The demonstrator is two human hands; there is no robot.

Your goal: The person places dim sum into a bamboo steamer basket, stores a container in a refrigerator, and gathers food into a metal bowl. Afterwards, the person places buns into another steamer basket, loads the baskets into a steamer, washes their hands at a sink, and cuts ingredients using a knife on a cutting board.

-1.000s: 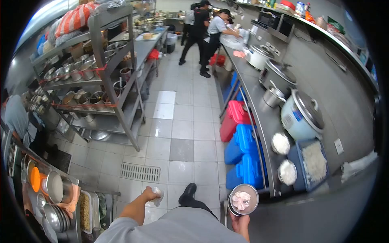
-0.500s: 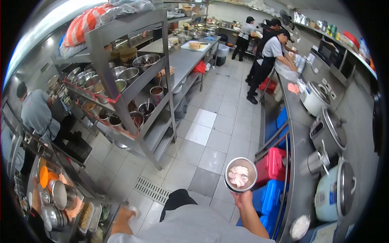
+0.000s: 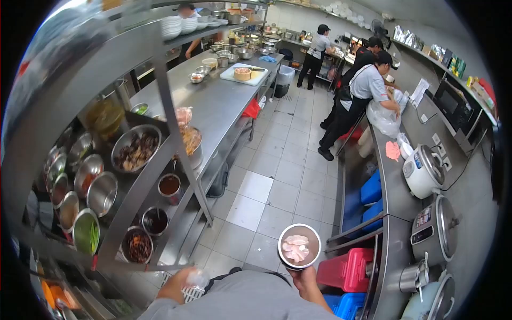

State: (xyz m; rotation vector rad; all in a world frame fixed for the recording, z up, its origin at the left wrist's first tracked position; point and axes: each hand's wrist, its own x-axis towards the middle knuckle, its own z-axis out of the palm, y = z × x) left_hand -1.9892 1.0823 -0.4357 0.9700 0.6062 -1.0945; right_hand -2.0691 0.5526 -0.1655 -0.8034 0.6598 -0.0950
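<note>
My right hand (image 3: 306, 281) is wrapped round the lower side of a round metal bowl (image 3: 284, 260) and holds it out over the floor. Inside lie several pale pink pieces of raw meat (image 3: 296, 249), which look like chicken. Low on the left, my left hand (image 3: 178, 285) is closed on a small, see-through, crumpled-looking plastic thing (image 3: 199, 279); its exact kind is unclear. Beside that hand stands a metal shelf rack with several steel bowls, among them a bowl of dark brown pieces (image 3: 136, 148) and a bowl of green strips (image 3: 87, 232).
A steel counter (image 3: 393, 229) runs along the right with a white rice cooker (image 3: 420, 173) and a grey cooker (image 3: 434, 229). Below are red (image 3: 349, 269) and blue bins. Co-workers (image 3: 362, 88) stand further up the tiled aisle (image 3: 285, 176). A long prep table (image 3: 213, 109) lines the left.
My view has moved forward along the aisle; the rack looms closer on the left. The bowl stays in my right hand. My left hand still holds the see-through thing.
</note>
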